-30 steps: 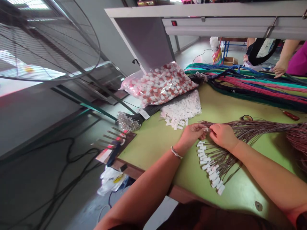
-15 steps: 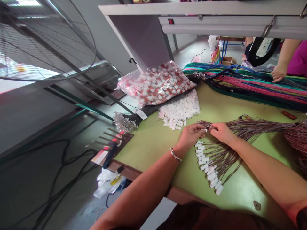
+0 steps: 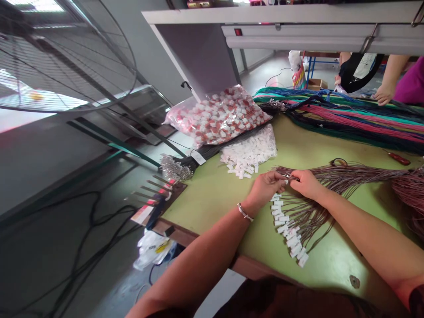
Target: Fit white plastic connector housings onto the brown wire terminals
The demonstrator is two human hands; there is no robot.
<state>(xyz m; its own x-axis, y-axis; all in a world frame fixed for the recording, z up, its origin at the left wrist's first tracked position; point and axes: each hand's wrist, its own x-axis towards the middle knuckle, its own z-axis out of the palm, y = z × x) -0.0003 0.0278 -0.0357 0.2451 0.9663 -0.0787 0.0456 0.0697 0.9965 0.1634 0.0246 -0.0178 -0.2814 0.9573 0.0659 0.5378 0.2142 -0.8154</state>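
My left hand (image 3: 267,187) is closed on a small white connector (image 3: 285,182), partly hidden by its fingers. Close beside it on the right, my right hand (image 3: 306,183) pinches thin brown wires (image 3: 347,176) near their ends. Below both hands, a slanting row of white connectors (image 3: 293,240) lies on the green table (image 3: 202,203), each on brown wires that fan out to the right. A clear bag of loose white connectors (image 3: 250,150) rests open behind my left hand.
Behind lie a bag of red and white parts (image 3: 221,117), black wires with metal ends (image 3: 175,168) and coloured wires (image 3: 357,117). A pronged rack (image 3: 159,190) sits at the left corner. A red-handled tool (image 3: 398,158) and another person's hand (image 3: 384,94) are at right.
The connector at my left fingertips shows less and sits slightly lower. The view has shifted a little. The other person's hand has moved slightly.
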